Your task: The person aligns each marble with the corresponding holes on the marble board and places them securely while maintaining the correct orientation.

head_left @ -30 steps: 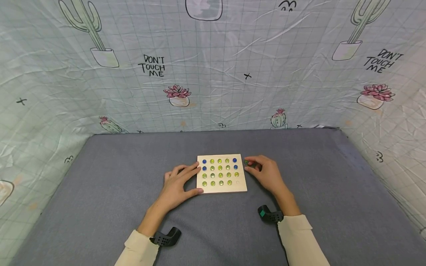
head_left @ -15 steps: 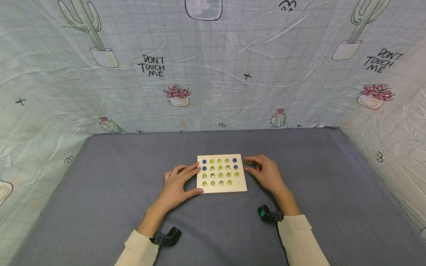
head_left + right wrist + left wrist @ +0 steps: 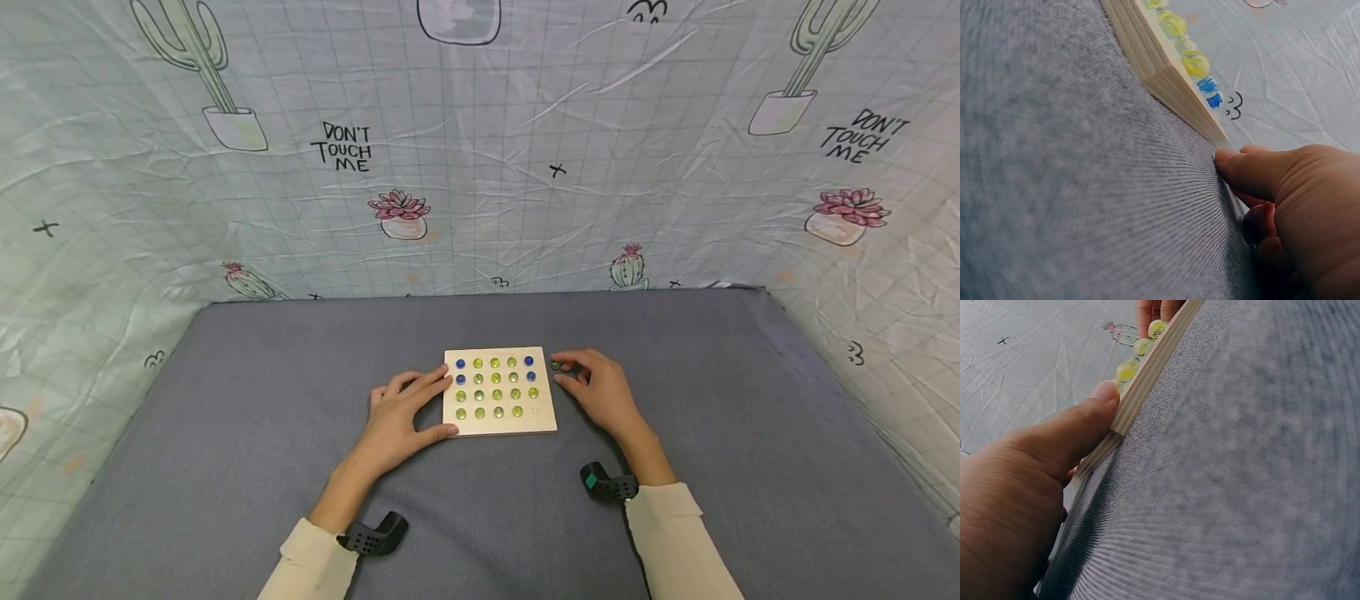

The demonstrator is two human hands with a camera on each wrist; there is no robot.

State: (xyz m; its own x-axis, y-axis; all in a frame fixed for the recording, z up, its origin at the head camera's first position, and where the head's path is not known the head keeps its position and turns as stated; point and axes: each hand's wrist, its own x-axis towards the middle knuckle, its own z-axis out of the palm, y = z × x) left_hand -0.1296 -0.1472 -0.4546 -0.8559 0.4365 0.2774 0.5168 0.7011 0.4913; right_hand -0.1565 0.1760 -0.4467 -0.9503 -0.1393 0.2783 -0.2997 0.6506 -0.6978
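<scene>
A pale wooden board (image 3: 498, 426) holds rows of yellow-green marbles (image 3: 496, 378) and a few blue marbles (image 3: 528, 361). Its near right hole (image 3: 536, 411) has no marble. Along the board's left side rests my left hand (image 3: 393, 425), fingers spread, thumb on the near left corner; the left wrist view shows that thumb (image 3: 1105, 394) against the wood. My right hand (image 3: 600, 390) is beside the far right corner, its index fingertip at a green marble (image 3: 555, 365) off the board. The thumb looks apart from that marble. In the right wrist view, the right hand (image 3: 1310, 200) hides it.
Grey cloth (image 3: 480, 517) covers the table around the board. A printed fabric backdrop (image 3: 480, 133) rises behind and at both sides. Black wrist cameras sit on the left wrist (image 3: 375, 534) and right wrist (image 3: 609, 483), just above the cloth.
Almost nothing differs. My right thumb has shifted very slightly to the right, away from the board; my left hand and the board stay where they were.
</scene>
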